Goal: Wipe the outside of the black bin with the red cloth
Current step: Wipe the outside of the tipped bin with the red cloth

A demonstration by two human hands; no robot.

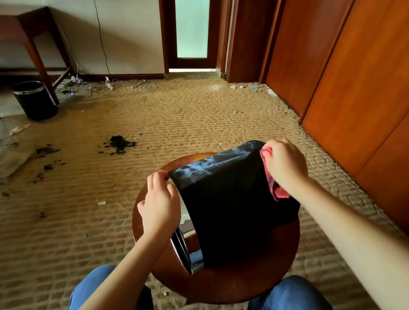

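I logged black bin (232,203) sideways on wooden stool (243,281); left hand (160,204) gripped bin's base edge, right hand (284,164) clutched red cloth (278,191) against bin.

Bin (232,203) black, grey dusty sheen at far end, silver rim. Cloth (275,186) red-pink. Stool (230,283) dark red-brown wood. Carpet (165,113) tan w/ ribbed brick-like rows + faint swirls; black blotches (118,143). Far bin (34,100) black, silver rim. Wardrobe (357,65) orange-brown. Jeans (286,302) blue. Door glass (190,16) pale green.

black bin (234,203) lying on its side, dusty base up, red cloth (275,186) against its wall
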